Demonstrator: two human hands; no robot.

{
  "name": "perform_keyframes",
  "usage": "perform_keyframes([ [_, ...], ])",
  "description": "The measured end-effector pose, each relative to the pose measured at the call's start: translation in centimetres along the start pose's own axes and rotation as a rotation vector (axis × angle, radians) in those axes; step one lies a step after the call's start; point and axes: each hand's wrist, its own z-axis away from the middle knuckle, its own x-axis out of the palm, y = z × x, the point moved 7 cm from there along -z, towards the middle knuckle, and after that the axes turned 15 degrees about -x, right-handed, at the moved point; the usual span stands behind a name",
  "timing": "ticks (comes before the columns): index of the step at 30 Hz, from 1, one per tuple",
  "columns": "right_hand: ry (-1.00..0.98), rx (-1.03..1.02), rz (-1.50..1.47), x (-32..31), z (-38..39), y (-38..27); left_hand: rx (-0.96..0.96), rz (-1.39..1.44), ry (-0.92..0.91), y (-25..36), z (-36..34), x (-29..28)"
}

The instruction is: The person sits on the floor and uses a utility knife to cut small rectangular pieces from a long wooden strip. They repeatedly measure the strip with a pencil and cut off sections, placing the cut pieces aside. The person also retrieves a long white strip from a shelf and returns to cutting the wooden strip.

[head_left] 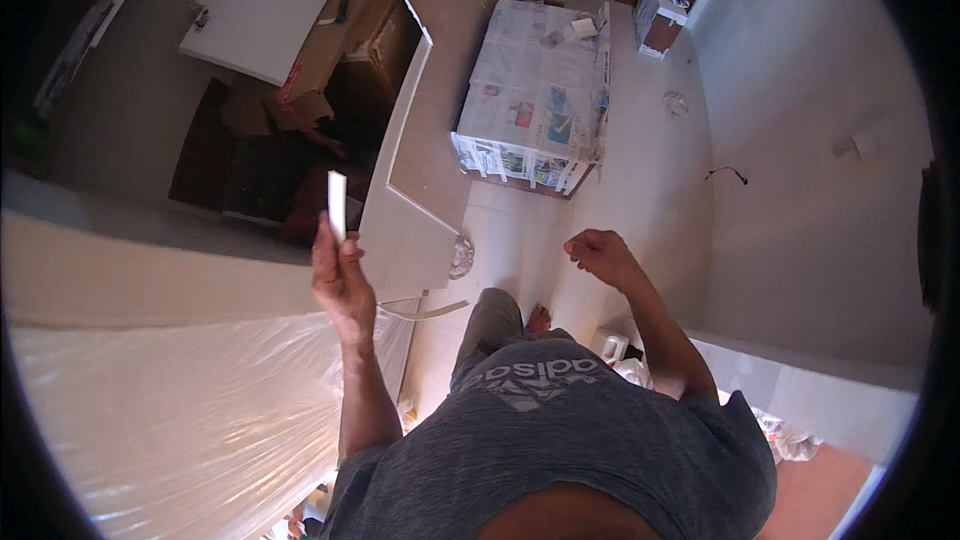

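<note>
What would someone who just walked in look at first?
Probably the big box-like thing covered in newspaper, standing on the floor near the top middle. Next, maybe the small white strip held upright in the left hand, left of the middle. The shiny, see-through plastic sheet at the lower left catches the eye too.

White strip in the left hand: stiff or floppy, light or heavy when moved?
The white strip is probably fairly stiff at this length: it juts straight beyond the left hand without visible sag. It also looks likely to be light, being narrow and gripped only near one end.
</note>
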Motion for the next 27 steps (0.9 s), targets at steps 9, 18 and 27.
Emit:
perform_keyframes([
  [9,0.019,0.014,0.575,-13.4,-8.7,1.3,-0.004,0.185,0.035,1.8,-10.0,3.4],
  [18,0.389,-0.098,0.482,-19.4,-17.6,-9.4,0.061,0.198,0.099,8.0,-22.6,8.7],
  [27,0.260,-0.345,0.647,-19.3,-36.5,-9.7,0.160,0.135,-0.094,13.4,-40.0,17.4],
])
